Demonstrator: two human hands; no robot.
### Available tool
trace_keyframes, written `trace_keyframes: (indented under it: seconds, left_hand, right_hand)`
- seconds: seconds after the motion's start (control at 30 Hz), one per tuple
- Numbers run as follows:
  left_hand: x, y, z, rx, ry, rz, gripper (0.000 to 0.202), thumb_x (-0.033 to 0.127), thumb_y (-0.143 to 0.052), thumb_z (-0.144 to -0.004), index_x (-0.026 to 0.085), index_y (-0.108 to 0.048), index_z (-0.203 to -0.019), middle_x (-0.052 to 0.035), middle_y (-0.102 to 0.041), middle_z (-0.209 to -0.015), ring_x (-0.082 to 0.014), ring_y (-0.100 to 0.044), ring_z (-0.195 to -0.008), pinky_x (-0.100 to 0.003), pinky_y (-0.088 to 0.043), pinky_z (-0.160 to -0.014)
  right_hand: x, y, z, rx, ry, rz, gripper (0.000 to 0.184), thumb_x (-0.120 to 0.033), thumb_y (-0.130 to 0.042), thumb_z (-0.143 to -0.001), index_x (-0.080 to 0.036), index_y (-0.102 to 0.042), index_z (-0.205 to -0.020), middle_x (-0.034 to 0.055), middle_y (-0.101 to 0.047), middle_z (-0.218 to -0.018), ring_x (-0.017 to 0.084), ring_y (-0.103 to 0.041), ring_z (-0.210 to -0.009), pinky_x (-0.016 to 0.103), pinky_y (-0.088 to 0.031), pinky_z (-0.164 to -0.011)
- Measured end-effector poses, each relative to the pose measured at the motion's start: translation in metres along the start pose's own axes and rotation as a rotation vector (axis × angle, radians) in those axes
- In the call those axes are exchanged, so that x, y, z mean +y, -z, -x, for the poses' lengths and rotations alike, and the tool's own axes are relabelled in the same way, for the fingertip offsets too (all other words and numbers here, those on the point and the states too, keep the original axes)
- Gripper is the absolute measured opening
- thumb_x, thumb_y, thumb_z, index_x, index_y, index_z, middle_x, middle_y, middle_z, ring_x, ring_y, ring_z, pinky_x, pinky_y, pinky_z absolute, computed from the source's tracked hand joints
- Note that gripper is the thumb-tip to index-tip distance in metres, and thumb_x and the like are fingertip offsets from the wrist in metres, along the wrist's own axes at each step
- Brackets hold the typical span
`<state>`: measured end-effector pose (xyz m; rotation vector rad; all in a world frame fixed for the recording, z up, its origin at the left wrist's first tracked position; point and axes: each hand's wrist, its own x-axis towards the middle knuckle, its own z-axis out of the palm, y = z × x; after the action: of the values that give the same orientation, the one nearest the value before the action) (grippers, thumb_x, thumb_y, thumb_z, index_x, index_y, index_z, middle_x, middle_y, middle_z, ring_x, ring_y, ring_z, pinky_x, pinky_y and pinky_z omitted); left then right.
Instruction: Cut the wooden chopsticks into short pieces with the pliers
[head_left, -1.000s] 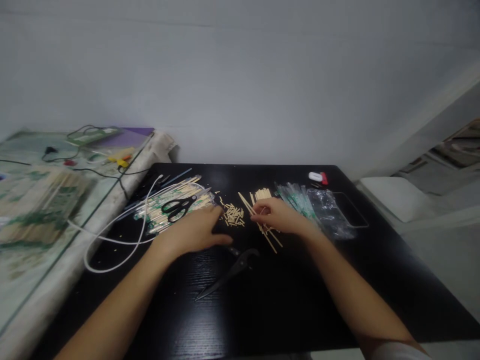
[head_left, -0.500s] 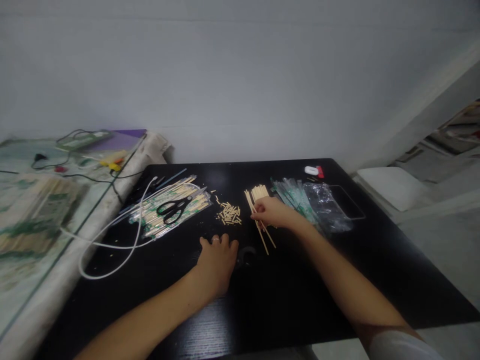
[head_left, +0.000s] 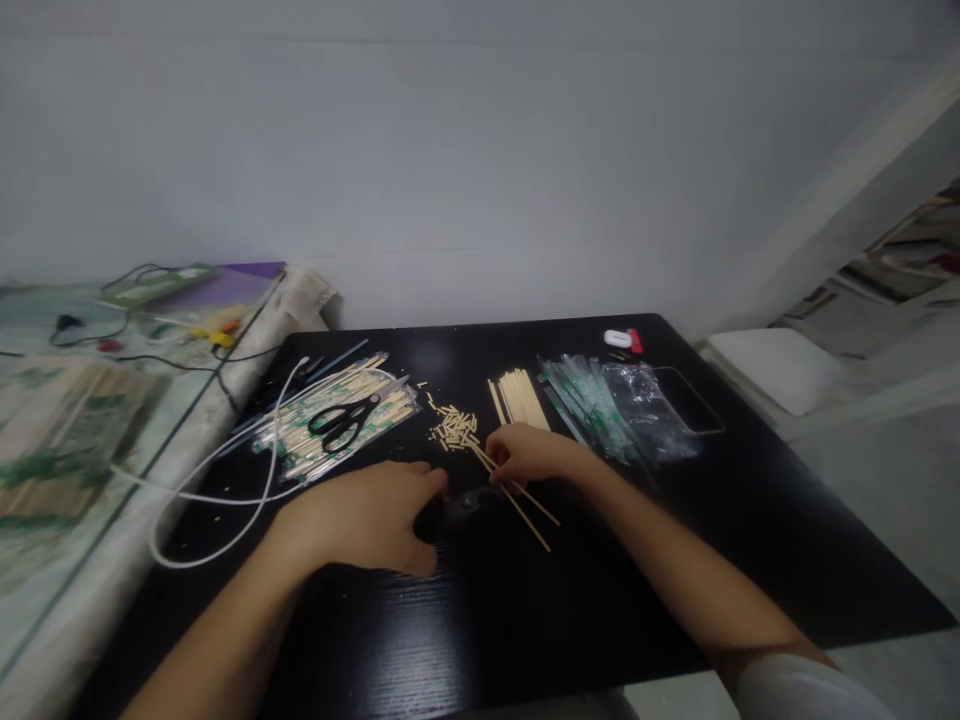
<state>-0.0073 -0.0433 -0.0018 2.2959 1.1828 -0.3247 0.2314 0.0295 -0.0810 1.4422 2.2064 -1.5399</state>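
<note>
My right hand [head_left: 521,455] is closed, pinching two thin wooden chopsticks [head_left: 534,518] whose far ends reach the pile of short cut wooden pieces [head_left: 452,428]. Loose chopsticks [head_left: 523,398] lie side by side just beyond that hand. My left hand [head_left: 375,515] wraps its thumb and fingers around a dark clipper-like tool [head_left: 463,503]; its head points right, toward the chopsticks, and its handles are mostly hidden and hard to make out against the black table [head_left: 600,600].
To the left, black scissors [head_left: 343,422] rest on wrapped chopsticks [head_left: 319,445] beside a looped white cable [head_left: 157,525]. On the right lie empty plastic sleeves [head_left: 592,400], a clear bag [head_left: 645,410] and a white case [head_left: 618,339]. A glass-topped surface [head_left: 45,570] adjoins the left edge.
My left hand has turned and closed around the dark tool, which has shifted left. The right hand has drawn the two chopsticks nearer and slightly left, away from the loose ones.
</note>
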Motion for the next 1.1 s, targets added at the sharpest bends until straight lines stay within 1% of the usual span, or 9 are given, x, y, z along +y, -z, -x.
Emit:
trace_keyframes:
  seconds: [0.1,0.2,0.33,0.43,0.63,0.77,0.9,1.0,1.1]
  left_hand:
    - [-0.008,0.013,0.011,0.057,-0.056,0.091,0.040,0.026,-0.065,-0.073,0.026,-0.069,-0.113,-0.0038,-0.073,-0.107,-0.0229,-0.069,-0.089,-0.032,-0.054,-0.075]
    - [-0.013,0.020,0.016,0.211,-0.144,0.143,0.041,0.020,-0.057,-0.087,0.028,-0.064,-0.126,-0.0033,-0.071,-0.120,-0.0215,-0.069,-0.103,-0.033,-0.054,-0.091]
    - [-0.017,0.024,0.012,0.566,-0.142,0.109,0.034,0.037,-0.051,-0.102,0.027,-0.059,-0.134,-0.0057,-0.069,-0.129,-0.0244,-0.066,-0.116,-0.039,-0.051,-0.103]
    - [-0.021,0.024,0.006,0.728,-0.113,0.068,0.037,0.043,-0.051,-0.103,0.024,-0.060,-0.133,-0.0075,-0.070,-0.129,-0.0263,-0.066,-0.115,-0.041,-0.052,-0.103]
    - [-0.025,0.022,-0.002,0.809,-0.003,0.083,0.042,0.050,-0.051,-0.102,0.023,-0.061,-0.132,-0.0073,-0.072,-0.128,-0.0275,-0.067,-0.116,-0.040,-0.052,-0.100]
    - [-0.023,0.024,-0.002,0.805,0.053,0.146,0.042,0.052,-0.049,-0.101,0.025,-0.059,-0.132,-0.0058,-0.073,-0.123,-0.0267,-0.069,-0.108,-0.038,-0.054,-0.094]
    - [-0.020,0.025,-0.002,0.846,0.106,0.188,0.036,0.050,-0.049,-0.100,0.023,-0.060,-0.122,-0.0024,-0.074,-0.101,-0.0204,-0.068,-0.084,-0.031,-0.052,-0.077]
    - [-0.021,0.023,-0.006,0.950,0.165,0.203,0.029,0.049,-0.053,-0.098,0.022,-0.063,-0.106,0.0013,-0.069,-0.081,-0.0162,-0.059,-0.067,-0.027,-0.045,-0.064]
    - [-0.023,0.022,-0.009,1.045,0.190,0.210,0.029,0.047,-0.055,-0.097,0.021,-0.064,-0.090,0.0021,-0.064,-0.073,-0.0152,-0.055,-0.064,-0.027,-0.040,-0.060]
  right_hand:
    - [-0.003,-0.003,0.000,-0.069,0.047,0.118,0.006,-0.011,-0.071,-0.077,-0.016,-0.069,-0.079,-0.0023,-0.068,-0.059,0.016,-0.069,-0.058,0.021,-0.047,-0.056]
    - [-0.006,-0.007,-0.001,-0.045,0.050,0.183,0.005,-0.017,-0.075,-0.078,-0.016,-0.070,-0.080,-0.0010,-0.070,-0.062,0.017,-0.070,-0.063,0.022,-0.046,-0.058]
    - [-0.011,-0.015,-0.002,0.088,0.033,0.288,0.011,-0.018,-0.081,-0.074,-0.017,-0.072,-0.079,0.0014,-0.073,-0.070,0.017,-0.069,-0.066,0.022,-0.042,-0.056]
    - [-0.012,-0.020,-0.002,0.123,0.027,0.318,0.014,-0.019,-0.085,-0.072,-0.017,-0.072,-0.078,0.0013,-0.072,-0.069,0.017,-0.068,-0.066,0.023,-0.040,-0.056]
    - [-0.014,-0.008,0.007,0.160,0.141,0.096,0.015,-0.023,-0.083,-0.078,-0.016,-0.070,-0.074,-0.0022,-0.065,-0.062,0.014,-0.063,-0.057,0.023,-0.041,-0.056]
    - [-0.023,0.014,0.026,0.449,0.332,-0.120,0.022,-0.036,-0.073,-0.090,-0.016,-0.074,-0.081,0.0000,-0.068,-0.068,0.014,-0.065,-0.064,0.025,-0.044,-0.060]
    - [-0.029,0.030,0.049,0.686,0.553,-0.206,0.019,-0.034,-0.066,-0.096,-0.020,-0.078,-0.099,0.0037,-0.077,-0.087,0.017,-0.072,-0.085,0.031,-0.054,-0.084]
    - [-0.033,0.033,0.065,0.654,0.705,-0.089,0.023,-0.028,-0.060,-0.101,-0.026,-0.077,-0.115,0.0047,-0.077,-0.118,0.020,-0.070,-0.111,0.037,-0.053,-0.100]
    - [-0.038,0.029,0.076,0.594,0.781,0.017,0.037,-0.017,-0.048,-0.104,-0.030,-0.071,-0.130,0.0024,-0.073,-0.129,0.020,-0.067,-0.119,0.040,-0.052,-0.106]
